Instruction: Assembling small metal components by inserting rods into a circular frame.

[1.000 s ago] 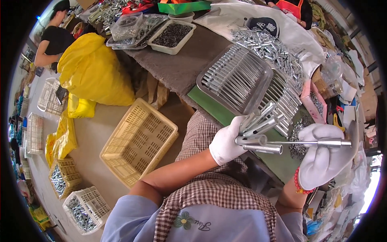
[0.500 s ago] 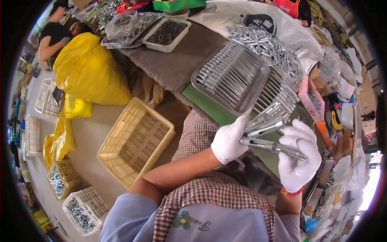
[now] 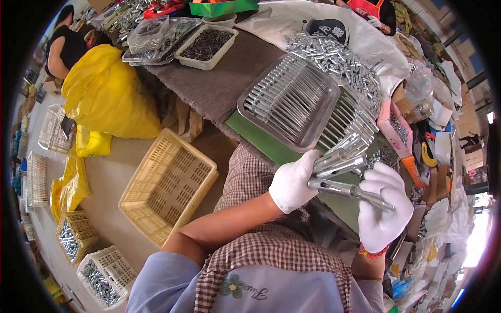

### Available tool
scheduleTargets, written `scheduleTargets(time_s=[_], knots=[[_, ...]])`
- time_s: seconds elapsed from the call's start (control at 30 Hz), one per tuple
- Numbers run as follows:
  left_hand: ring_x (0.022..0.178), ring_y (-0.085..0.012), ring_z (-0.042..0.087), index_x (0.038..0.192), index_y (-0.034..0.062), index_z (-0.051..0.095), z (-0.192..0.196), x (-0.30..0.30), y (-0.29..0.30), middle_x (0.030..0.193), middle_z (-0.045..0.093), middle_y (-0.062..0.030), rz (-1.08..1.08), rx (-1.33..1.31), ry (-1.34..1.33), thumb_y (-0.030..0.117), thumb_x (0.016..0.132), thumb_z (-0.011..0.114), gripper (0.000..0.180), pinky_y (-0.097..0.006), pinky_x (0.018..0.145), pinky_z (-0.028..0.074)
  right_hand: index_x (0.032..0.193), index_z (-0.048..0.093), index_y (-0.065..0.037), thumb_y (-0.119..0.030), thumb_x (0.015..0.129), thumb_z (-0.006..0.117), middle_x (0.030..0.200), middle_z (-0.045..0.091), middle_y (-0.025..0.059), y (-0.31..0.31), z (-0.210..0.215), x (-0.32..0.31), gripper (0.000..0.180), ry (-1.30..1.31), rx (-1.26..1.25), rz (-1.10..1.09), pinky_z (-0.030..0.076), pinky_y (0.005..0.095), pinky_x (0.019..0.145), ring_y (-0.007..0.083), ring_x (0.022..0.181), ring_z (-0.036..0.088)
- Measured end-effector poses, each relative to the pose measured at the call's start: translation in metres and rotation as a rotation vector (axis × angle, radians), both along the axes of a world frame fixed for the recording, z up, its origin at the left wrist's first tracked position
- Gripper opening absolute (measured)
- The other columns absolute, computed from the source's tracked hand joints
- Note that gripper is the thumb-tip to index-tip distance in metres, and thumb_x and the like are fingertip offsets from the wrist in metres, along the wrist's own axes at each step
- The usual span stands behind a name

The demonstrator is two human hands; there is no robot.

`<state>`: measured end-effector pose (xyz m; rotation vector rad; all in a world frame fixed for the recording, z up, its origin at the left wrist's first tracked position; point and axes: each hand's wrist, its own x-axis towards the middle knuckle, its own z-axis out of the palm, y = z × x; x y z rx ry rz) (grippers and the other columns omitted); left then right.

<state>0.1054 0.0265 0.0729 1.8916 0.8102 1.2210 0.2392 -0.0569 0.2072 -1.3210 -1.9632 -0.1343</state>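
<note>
Both my hands wear white knit gloves. My left hand [image 3: 295,182] is closed around several shiny slotted metal sleeves [image 3: 342,166], fanned out toward the right. My right hand [image 3: 386,208] grips a metal rod [image 3: 377,199] whose other end meets the lowest sleeve [image 3: 331,187]; how far the rod sits inside it I cannot tell. Just beyond my hands, a steel tray [image 3: 271,135] holds a row of long thin metal rods [image 3: 289,99]. More rods [image 3: 342,115] lie side by side to the tray's right, over a green board [image 3: 245,129].
Loose metal sleeves [image 3: 339,60] are heaped behind the tray on white sheeting. A pink box [image 3: 389,125] of small parts stands right. Black screws fill a white tub [image 3: 229,39]. Left on the floor are a beige crate [image 3: 206,180] and a yellow bag [image 3: 109,94]. Two people work beyond.
The view has shifted slightly, so the scene sits a little farther left. My hands keep nearly the same grip on the sleeves and rod. The person at far left has turned.
</note>
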Motion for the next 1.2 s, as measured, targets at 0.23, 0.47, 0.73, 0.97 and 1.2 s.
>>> scheduleTargets(time_s=[0.23, 0.47, 0.73, 0.97, 1.2], knots=[[0.071, -0.0365, 0.064, 0.116, 0.0070, 0.047, 0.004, 0.002, 0.002, 0.077, 0.063, -0.0158, -0.030, -0.014, 0.035, 0.010, 0.071, 0.069, 0.051, -0.044, 0.062, 0.051, 0.099, 0.060, -0.002, 0.001, 0.067, 0.069, 0.096, 0.068, 0.0141, 0.003, -0.005, 0.000, 0.033, 0.142, -0.055, -0.042, 0.048, 0.0438, 0.091, 0.0355, 0.101, 0.062], [0.070, -0.0374, 0.064, 0.118, 0.0072, 0.046, 0.010, 0.026, 0.001, 0.075, 0.063, -0.0169, -0.058, 0.012, 0.031, 0.012, 0.069, 0.072, 0.056, -0.045, 0.061, 0.051, 0.094, 0.068, -0.006, -0.006, 0.065, 0.075, 0.101, 0.068, 0.0109, -0.005, 0.012, 0.018, 0.030, 0.234, -0.142, -0.129, 0.047, 0.0423, 0.093, 0.0309, 0.104, 0.060], [0.075, -0.0354, 0.068, 0.117, 0.0028, 0.045, 0.011, 0.049, -0.012, 0.088, 0.067, -0.0173, -0.181, -0.017, -0.062, 0.018, 0.076, 0.077, 0.054, -0.039, 0.063, 0.054, 0.102, 0.069, -0.010, -0.019, 0.072, 0.074, 0.114, 0.064, 0.0085, -0.017, 0.010, 0.050, 0.031, 0.131, -0.034, -0.366, 0.043, 0.0415, 0.099, 0.0281, 0.114, 0.057], [0.074, -0.0322, 0.069, 0.113, 0.0028, 0.046, 0.000, 0.049, -0.016, 0.087, 0.067, -0.0157, -0.319, 0.003, -0.014, 0.016, 0.076, 0.077, 0.050, -0.037, 0.064, 0.054, 0.102, 0.069, -0.009, -0.015, 0.075, 0.075, 0.124, 0.057, 0.0121, -0.026, -0.010, 0.061, 0.028, 0.269, -0.211, -0.155, 0.040, 0.0407, 0.102, 0.0320, 0.122, 0.051], [0.067, -0.0248, 0.066, 0.093, 0.0059, 0.043, -0.002, 0.052, -0.009, 0.079, 0.064, -0.0107, -0.287, -0.142, -0.165, 0.014, 0.074, 0.080, 0.043, -0.033, 0.062, 0.052, 0.097, 0.064, -0.004, -0.018, 0.091, 0.060, 0.118, 0.063, 0.0126, -0.030, 0.005, 0.055, 0.016, 0.701, 0.025, -0.391, 0.045, 0.0371, 0.097, 0.0267, 0.114, 0.059]])
